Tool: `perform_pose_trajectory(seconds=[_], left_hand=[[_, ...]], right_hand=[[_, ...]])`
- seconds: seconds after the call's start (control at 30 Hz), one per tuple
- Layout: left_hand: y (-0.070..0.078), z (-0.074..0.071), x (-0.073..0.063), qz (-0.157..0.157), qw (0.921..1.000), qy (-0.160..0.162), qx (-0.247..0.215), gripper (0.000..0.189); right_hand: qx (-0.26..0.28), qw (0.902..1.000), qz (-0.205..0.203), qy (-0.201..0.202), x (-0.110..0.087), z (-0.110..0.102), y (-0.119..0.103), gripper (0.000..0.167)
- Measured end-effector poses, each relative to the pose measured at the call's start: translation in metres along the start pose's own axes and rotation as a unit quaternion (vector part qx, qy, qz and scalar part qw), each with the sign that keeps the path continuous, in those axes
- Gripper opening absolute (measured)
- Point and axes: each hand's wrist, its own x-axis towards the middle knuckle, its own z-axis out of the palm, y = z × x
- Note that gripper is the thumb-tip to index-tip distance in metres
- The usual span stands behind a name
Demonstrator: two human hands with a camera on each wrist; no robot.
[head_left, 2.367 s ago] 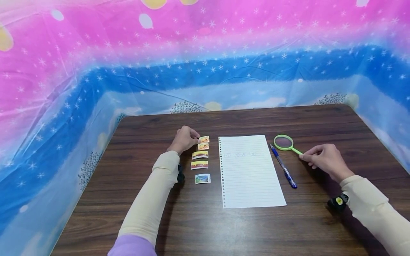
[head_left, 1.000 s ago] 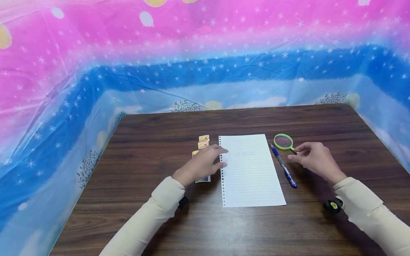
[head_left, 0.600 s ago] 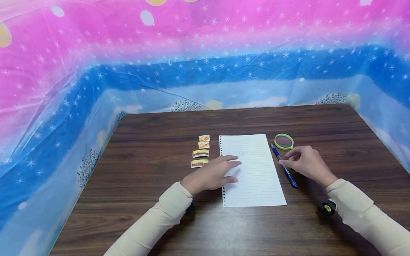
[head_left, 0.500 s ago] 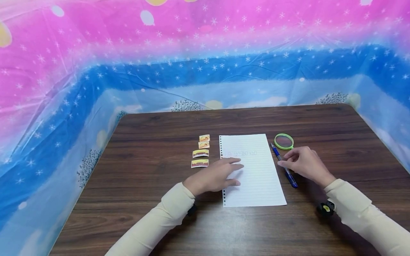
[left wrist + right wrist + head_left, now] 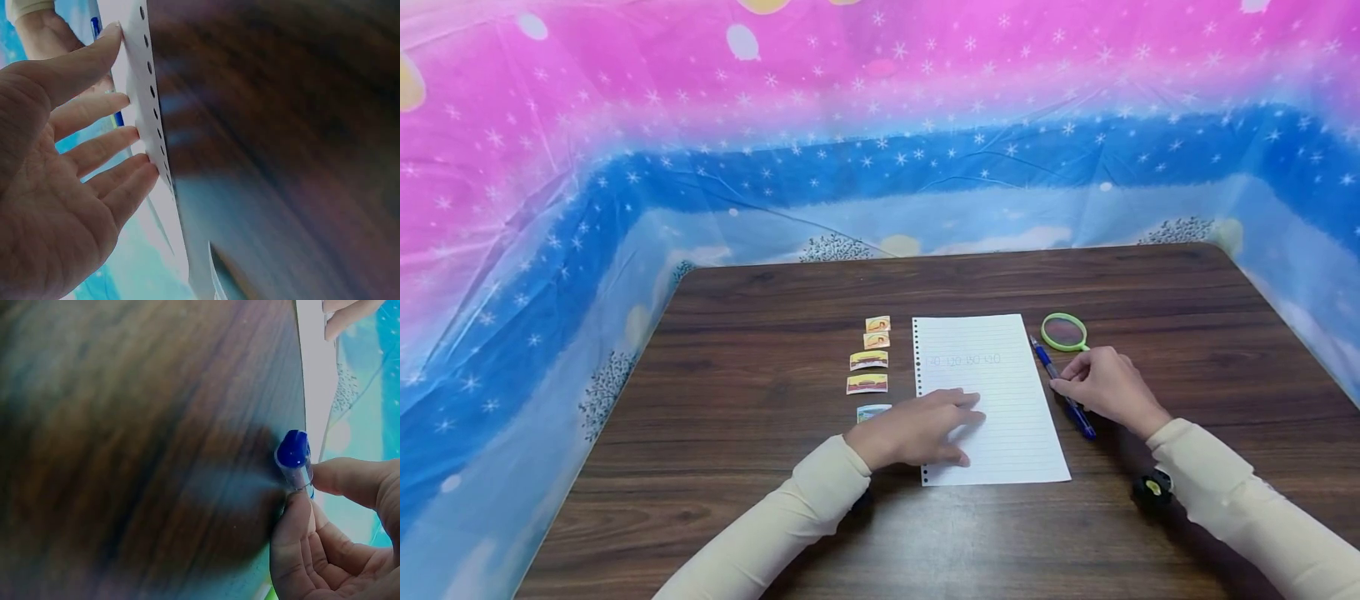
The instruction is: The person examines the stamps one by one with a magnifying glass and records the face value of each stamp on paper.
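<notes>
In the head view my left hand (image 5: 925, 429) lies with fingers spread over the lower left of a lined sheet of paper (image 5: 1000, 450) with punched holes. The left wrist view shows those fingers straight, their tips at the paper (image 5: 134, 62). My right hand (image 5: 1112, 387) has thumb and fingers around a blue pen (image 5: 1042, 357) beside the sheet's right edge. From the right wrist, the blue end of the pen (image 5: 294, 450) shows between thumb and fingertips. Just beyond that hand lies a green magnifying glass (image 5: 1064, 332), its handle mostly hidden by the hand.
Left of the paper, several small stamp-like pictures stand in a column: orange ones (image 5: 877, 324) at the top, yellow and red ones (image 5: 868, 383) below. A blue-green one (image 5: 872, 413) is partly covered by my left hand. Everything lies on a dark wooden table (image 5: 737, 333) before a patterned cloth (image 5: 925, 142).
My left hand has left the top orange picture and moved right and nearer onto the paper. My right hand has let go of the magnifying glass handle and shifted left to the pen.
</notes>
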Motion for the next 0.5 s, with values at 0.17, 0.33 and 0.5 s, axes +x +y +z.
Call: perform_pose_trajectory(seconds=[0.17,0.33,0.5], left_hand=[[0.0002,0.0011,0.0007,-0.003,1.0,0.001,0.006,0.062],[0.0009,0.0008,0.0009,-0.001,0.9999,0.001,0.011,0.061],[0.0009,0.0005,0.0005,-0.002,1.0,0.0,0.006,0.061]], right_hand=[[0.0,0.9999,0.013,0.005,0.0004,-0.0008,-0.0002,0.022],[0.02,0.9996,0.02,0.011,-0.0006,-0.0046,0.001,0.02],[0.039,0.9988,0.024,0.018,-0.0021,-0.0091,0.0023,0.021]])
